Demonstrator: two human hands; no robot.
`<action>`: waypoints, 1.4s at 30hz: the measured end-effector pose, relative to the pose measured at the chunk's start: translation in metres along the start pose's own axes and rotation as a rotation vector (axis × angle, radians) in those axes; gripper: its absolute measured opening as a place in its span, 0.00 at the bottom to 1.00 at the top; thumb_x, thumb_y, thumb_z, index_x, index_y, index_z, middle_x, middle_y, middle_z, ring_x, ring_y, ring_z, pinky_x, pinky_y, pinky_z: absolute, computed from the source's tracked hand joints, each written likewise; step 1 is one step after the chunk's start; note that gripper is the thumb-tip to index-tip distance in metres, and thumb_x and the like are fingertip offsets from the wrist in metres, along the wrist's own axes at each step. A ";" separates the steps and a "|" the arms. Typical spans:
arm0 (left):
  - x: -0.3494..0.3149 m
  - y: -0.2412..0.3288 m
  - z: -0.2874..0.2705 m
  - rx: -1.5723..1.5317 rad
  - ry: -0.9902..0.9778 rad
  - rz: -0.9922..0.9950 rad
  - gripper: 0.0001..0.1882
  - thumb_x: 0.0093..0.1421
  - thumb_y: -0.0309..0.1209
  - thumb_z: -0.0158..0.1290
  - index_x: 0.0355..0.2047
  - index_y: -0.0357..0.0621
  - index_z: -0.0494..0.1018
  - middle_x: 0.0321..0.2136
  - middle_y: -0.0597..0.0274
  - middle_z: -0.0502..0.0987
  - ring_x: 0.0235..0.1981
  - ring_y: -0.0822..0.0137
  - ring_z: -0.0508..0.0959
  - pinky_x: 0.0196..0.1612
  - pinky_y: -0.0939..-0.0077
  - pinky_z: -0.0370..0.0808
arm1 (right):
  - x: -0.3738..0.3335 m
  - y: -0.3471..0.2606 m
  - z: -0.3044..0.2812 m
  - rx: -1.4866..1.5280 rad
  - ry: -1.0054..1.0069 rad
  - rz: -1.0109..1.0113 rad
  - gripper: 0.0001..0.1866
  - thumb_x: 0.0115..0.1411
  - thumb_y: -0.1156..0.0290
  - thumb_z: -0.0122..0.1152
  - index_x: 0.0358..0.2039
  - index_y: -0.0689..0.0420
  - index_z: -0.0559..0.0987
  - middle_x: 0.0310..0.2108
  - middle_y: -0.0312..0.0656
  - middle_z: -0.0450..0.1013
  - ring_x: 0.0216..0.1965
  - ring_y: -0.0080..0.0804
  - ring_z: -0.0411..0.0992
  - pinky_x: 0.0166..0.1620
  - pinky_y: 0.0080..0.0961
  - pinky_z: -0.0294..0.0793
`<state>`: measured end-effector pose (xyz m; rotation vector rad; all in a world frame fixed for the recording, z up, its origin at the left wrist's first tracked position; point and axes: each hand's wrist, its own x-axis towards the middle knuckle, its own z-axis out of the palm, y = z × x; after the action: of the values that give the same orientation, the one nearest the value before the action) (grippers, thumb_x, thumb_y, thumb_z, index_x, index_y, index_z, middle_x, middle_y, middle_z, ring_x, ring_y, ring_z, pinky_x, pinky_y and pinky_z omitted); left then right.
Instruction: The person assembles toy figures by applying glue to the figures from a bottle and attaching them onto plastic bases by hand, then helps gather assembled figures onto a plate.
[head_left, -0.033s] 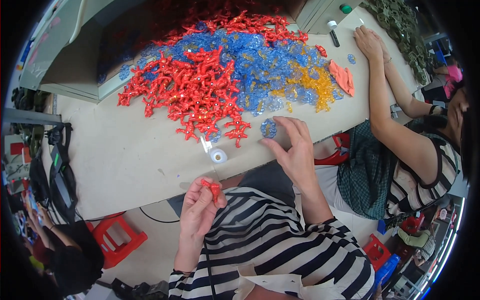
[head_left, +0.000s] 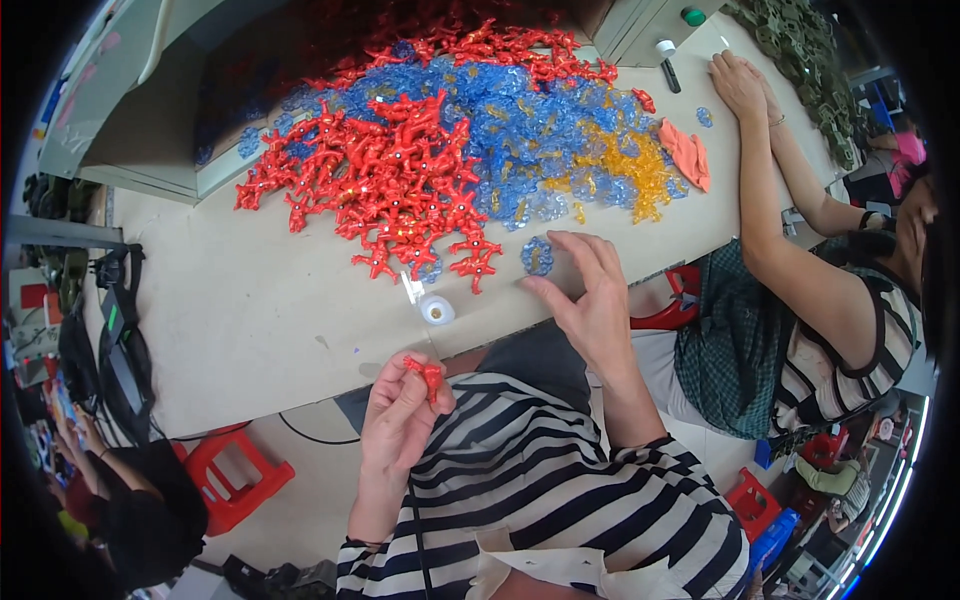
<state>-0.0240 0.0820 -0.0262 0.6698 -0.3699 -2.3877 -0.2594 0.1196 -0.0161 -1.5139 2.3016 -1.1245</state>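
Close to my body, my left hand pinches a small red plastic figure between thumb and fingers. My right hand hovers at the table's front, thumb and fingers spread apart. A round, clear blue plastic piece with a yellowish middle lies beside those fingertips and does not look gripped. Farther back is a heap of red figures, with a few figures near its front edge. Next to it spreads a pile of clear blue pieces, with yellow pieces on its right side.
A small round white container stands near the table's front edge. An orange glove and a black marker lie at the right. Another person's forearms rest on the table there. Red stools stand on the floor.
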 end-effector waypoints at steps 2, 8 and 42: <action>0.002 -0.004 -0.001 0.006 0.005 0.004 0.09 0.61 0.27 0.46 0.42 0.40 0.67 0.37 0.55 0.73 0.30 0.66 0.72 0.34 0.74 0.69 | 0.000 0.003 0.001 -0.035 0.006 -0.024 0.22 0.44 0.71 0.67 0.41 0.61 0.74 0.37 0.46 0.69 0.38 0.42 0.67 0.42 0.33 0.67; 0.005 -0.007 0.000 0.008 0.000 0.013 0.10 0.61 0.26 0.47 0.43 0.40 0.67 0.37 0.55 0.73 0.30 0.67 0.73 0.35 0.75 0.70 | 0.002 -0.001 0.002 0.065 -0.070 0.035 0.20 0.46 0.75 0.65 0.41 0.61 0.74 0.34 0.45 0.69 0.32 0.37 0.68 0.37 0.29 0.68; 0.009 -0.019 0.005 0.077 -0.117 0.036 0.07 0.59 0.25 0.48 0.39 0.40 0.66 0.33 0.55 0.70 0.31 0.67 0.70 0.35 0.76 0.67 | -0.057 -0.020 0.015 1.243 -0.542 0.512 0.17 0.49 0.85 0.61 0.41 0.63 0.74 0.32 0.39 0.74 0.33 0.20 0.73 0.35 0.15 0.73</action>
<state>-0.0426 0.0914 -0.0330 0.5540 -0.5215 -2.3946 -0.2103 0.1559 -0.0281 -0.5620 1.0563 -1.3169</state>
